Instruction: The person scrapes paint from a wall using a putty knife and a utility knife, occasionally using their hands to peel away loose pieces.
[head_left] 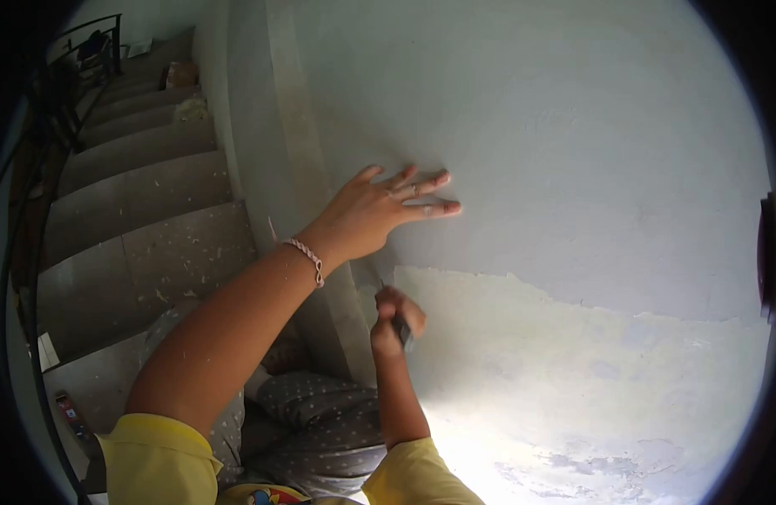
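On chalky wall left hand flat, spread; right hand fisted round dark scraper

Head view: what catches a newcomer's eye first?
The left hand pressed flat on the pale wall, fingers spread, a bracelet at the wrist. Just below it, the right hand grips a dark tool at the ragged edge where the paint is scraped off. Stairs littered with flakes climb at left.
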